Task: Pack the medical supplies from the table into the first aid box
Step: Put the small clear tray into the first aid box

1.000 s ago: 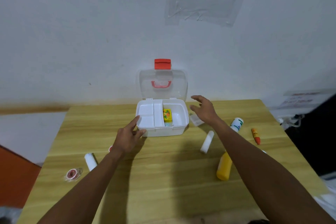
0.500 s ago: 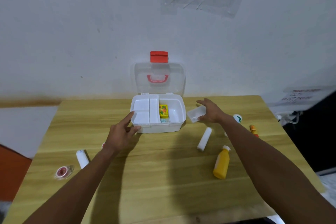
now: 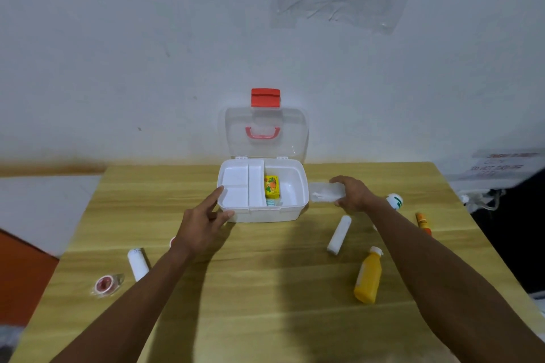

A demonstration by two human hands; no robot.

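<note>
Raised since earlier, white packet (image 3: 323,192) pinched by right hand (image 3: 354,194) fingers (image 3: 339,182) beside box (image 3: 267,214); left hand (image 3: 203,224) relaxed.

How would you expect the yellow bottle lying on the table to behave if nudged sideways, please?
The yellow bottle lies on its side on the table, so a sideways nudge would probably roll it rather than tip it. Its smooth, plastic-looking body suggests it is stiff and perhaps slightly slippery. How full or heavy it is cannot be told.

The right hand (image 3: 352,196) holds a white packet (image 3: 323,192); the left hand (image 3: 203,222) touches the box (image 3: 265,215).
</note>
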